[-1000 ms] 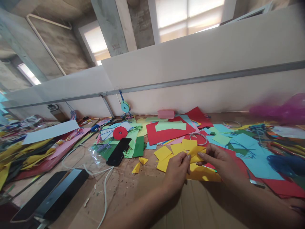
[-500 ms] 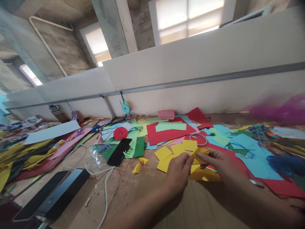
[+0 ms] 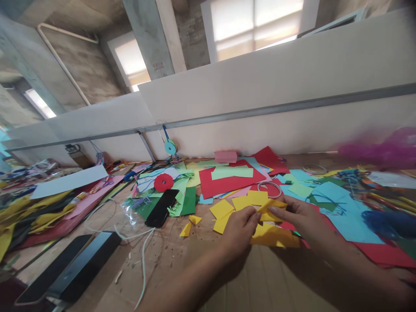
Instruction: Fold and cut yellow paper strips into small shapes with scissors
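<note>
Between my two hands is a small folded piece of yellow paper [image 3: 269,209]. My left hand [image 3: 239,229] is closed, its thumb and index finger pinching the paper's left side. My right hand [image 3: 294,216] grips the right side, thumb on top and fingers partly hidden beneath. Below and behind the hands lie yellow paper squares [image 3: 221,209] and a larger yellow sheet [image 3: 276,235]. Two small folded yellow pieces [image 3: 186,229] rest on the table to the left of my left hand.
A black phone [image 3: 163,208] with a white cable [image 3: 144,260] lies left of the hands. Red sheets [image 3: 214,182] and light blue paper [image 3: 354,221] spread behind and right. A dark box-shaped device [image 3: 86,266] sits front left, and blue yarn [image 3: 388,223] at far right.
Both hands keep hold of the folded yellow paper, with only slight finger movement. The whole view has shifted slightly.
</note>
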